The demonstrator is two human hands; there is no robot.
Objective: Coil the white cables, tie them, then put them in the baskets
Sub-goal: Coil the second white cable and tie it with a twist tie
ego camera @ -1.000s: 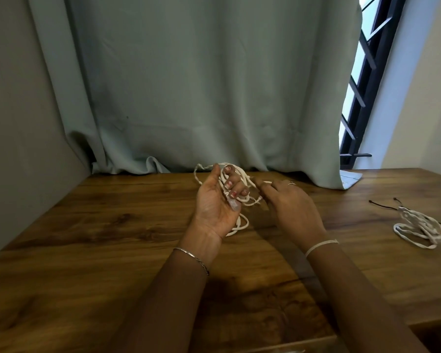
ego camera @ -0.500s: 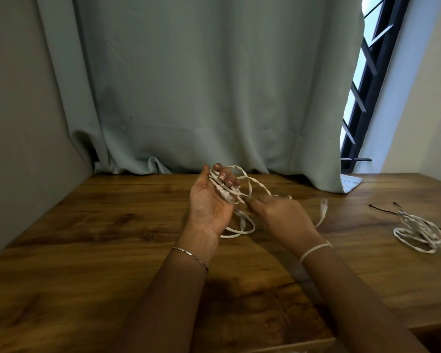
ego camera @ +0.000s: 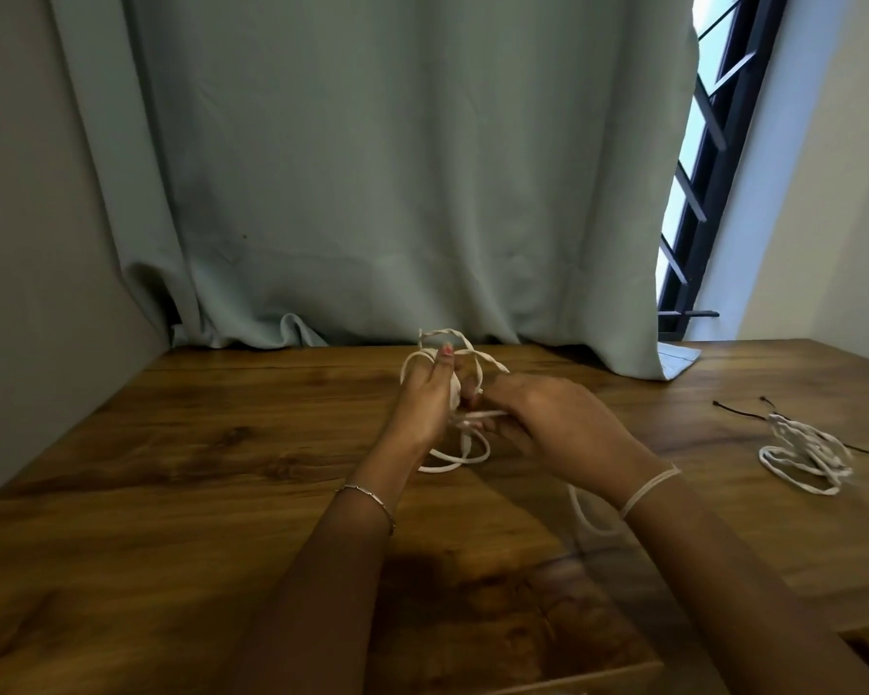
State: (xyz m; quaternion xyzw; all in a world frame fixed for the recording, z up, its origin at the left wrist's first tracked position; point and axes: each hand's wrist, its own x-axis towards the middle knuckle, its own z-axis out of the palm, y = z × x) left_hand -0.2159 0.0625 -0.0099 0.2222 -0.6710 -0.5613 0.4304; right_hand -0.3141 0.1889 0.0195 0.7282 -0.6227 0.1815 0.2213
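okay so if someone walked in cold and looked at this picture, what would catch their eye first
First, the two hands at the centre: the left hand has a white cable looped around its fingers while the right hand pulls a strand sideways from it. Next, a second white cable bundle lies loose on the wooden table at the far right, beside a thin black tie. Behind it all hangs a pale green curtain.

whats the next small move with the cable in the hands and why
Probably draw the loose end around the coil once more. The left hand holds the cable looped over its fingers, the right hand pinches a strand beside it, and slack trails under the right wrist, so the coil is not yet tied.
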